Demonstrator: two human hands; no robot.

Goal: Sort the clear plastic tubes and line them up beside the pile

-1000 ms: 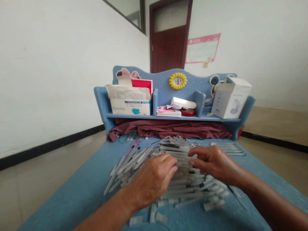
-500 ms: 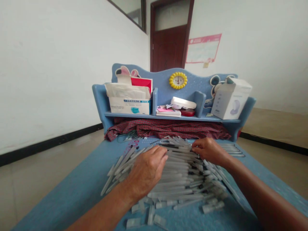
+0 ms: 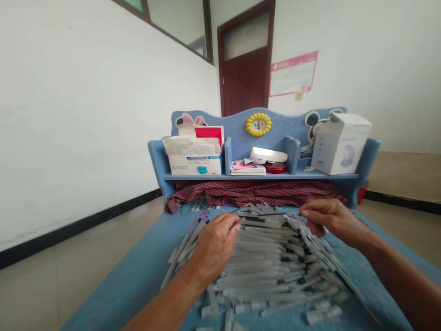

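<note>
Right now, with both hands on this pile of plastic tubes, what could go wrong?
1. The pile of tubes is loosely stacked; a push from the left hand could make it slide apart.
2. Small loose pieces lie near the front edge of the desk and might fall off.
3. The right hand works close to the checked cloth; tubes may slip under it.

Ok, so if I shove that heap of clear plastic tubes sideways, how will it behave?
Probably it slides and spreads: the clear plastic tubes lie loosely stacked on the smooth blue desk. Each looks thin, straight and stiff, so likely light. Strays may roll; some lie scattered beside the left hand.
</note>
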